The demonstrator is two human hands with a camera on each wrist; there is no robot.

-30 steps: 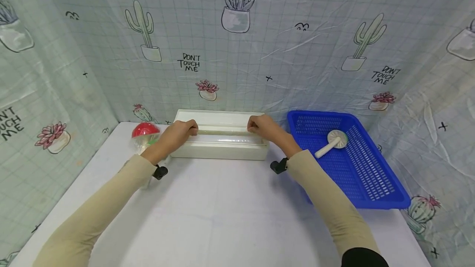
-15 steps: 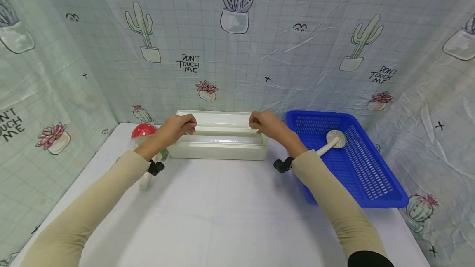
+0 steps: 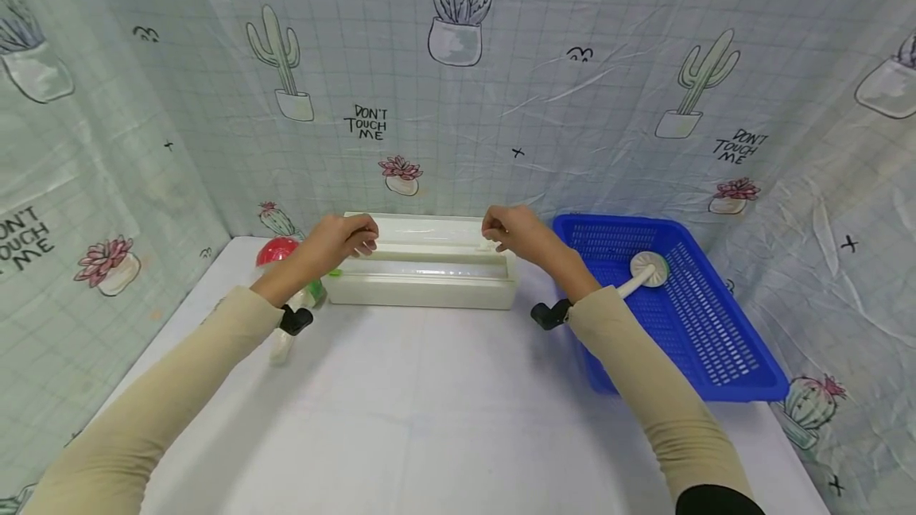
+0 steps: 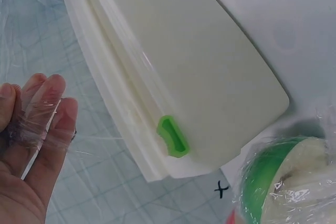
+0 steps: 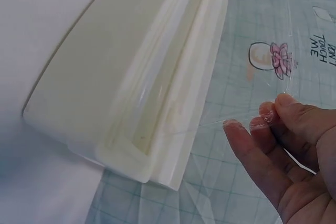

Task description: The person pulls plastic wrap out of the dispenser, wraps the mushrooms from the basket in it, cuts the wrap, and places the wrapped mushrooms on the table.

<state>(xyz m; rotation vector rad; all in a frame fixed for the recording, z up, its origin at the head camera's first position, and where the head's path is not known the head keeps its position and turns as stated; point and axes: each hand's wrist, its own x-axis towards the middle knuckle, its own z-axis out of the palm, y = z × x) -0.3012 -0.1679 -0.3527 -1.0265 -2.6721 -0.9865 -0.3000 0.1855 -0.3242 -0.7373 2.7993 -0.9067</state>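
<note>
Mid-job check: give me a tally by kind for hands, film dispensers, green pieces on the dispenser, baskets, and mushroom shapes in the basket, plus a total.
Hands: 2 (left hand, right hand)
Dispenser: 1
Green piece: 1
Basket: 1
Mushroom shape in basket: 1
Total: 6

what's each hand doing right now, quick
Left hand: holding clear film, pinched between thumb and fingers.
Right hand: also holding clear film, pinched between thumb and fingertips.
</note>
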